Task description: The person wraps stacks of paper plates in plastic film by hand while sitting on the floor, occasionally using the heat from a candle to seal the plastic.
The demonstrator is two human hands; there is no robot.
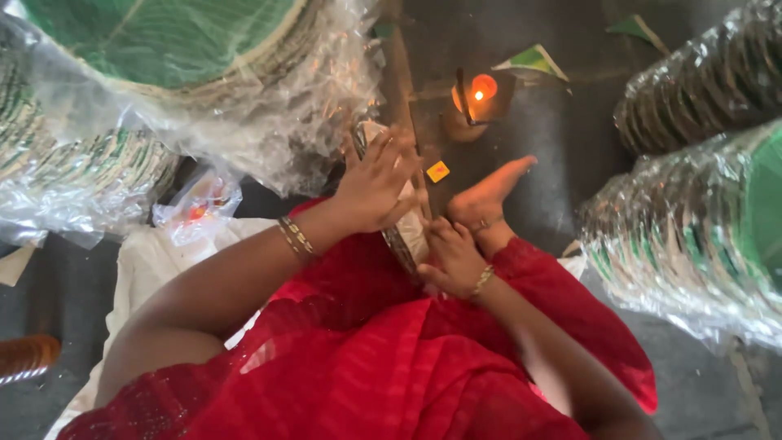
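- The left hand presses flat, fingers spread wide, against the near face of a thin stack of plates wrapped in clear film, which stands on edge over the person's lap.
- The stack's long axis runs from the lap up and away toward the small lit lamp; its top edge points at that flame.
- The right hand curls around the stack's lower edge on the far side from the left hand; whether it grips tight, I cannot tell.
- A bare foot lies just beside the stack, on the right hand's side, between it and the lamp.
- A small yellow tag sits on the dark floor between stack and lamp.
- Large film-wrapped plate bundles crowd the side beyond the left hand; more bundles stand well apart beyond the foot.
- Red cloth covers the lap beneath the stack.
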